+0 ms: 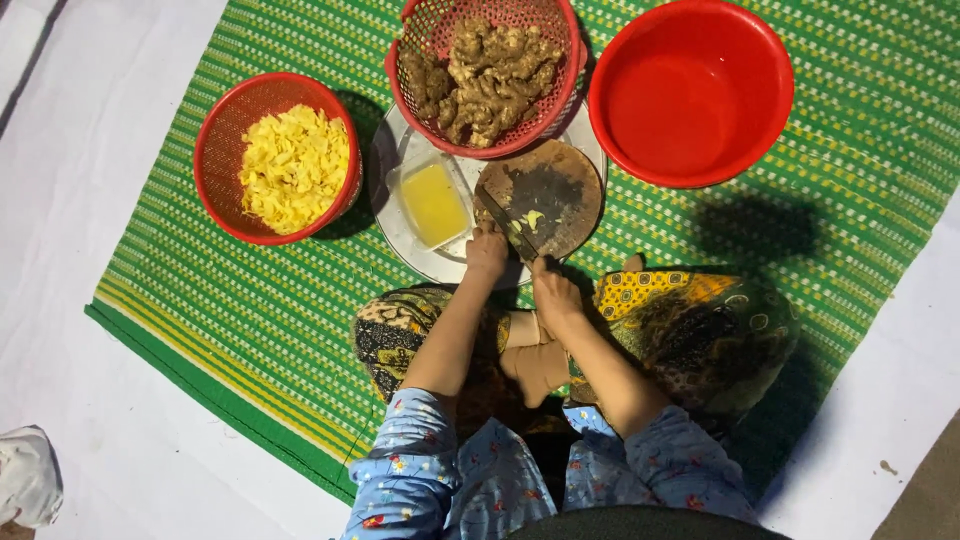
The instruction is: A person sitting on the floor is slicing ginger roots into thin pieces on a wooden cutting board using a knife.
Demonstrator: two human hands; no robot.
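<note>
**Two hands at a round chopping board on a green mat**

Two bare hands meet at the near edge of a round wooden chopping board, which rests on a pale round tray laid on a green striped mat. The left hand sits at the board's near-left rim, fingers curled down onto the wood; whether it pins anything beneath them cannot be told. The right hand is closed around the handle of a knife, whose dark blade slants up and to the left across the board, ending close to the left hand. Just beside the blade, near the board's middle, lie a few small pale yellow ginger pieces.

On the tray to the left of the board, a clear rectangular container holds yellow liquid. Behind the board, a red mesh basket is heaped with knobbly brown ginger roots and overlaps the tray's far edge. Well to the left, a second red mesh basket is filled with thin yellow slices. To the right of the root basket stands a red plastic basin, just beside the board's far-right rim.

The person sits cross-legged at the mat's near edge in blue flowered sleeves and a patterned wrap, bare feet tucked between the forearms. White cloth lies under the mat
</note>
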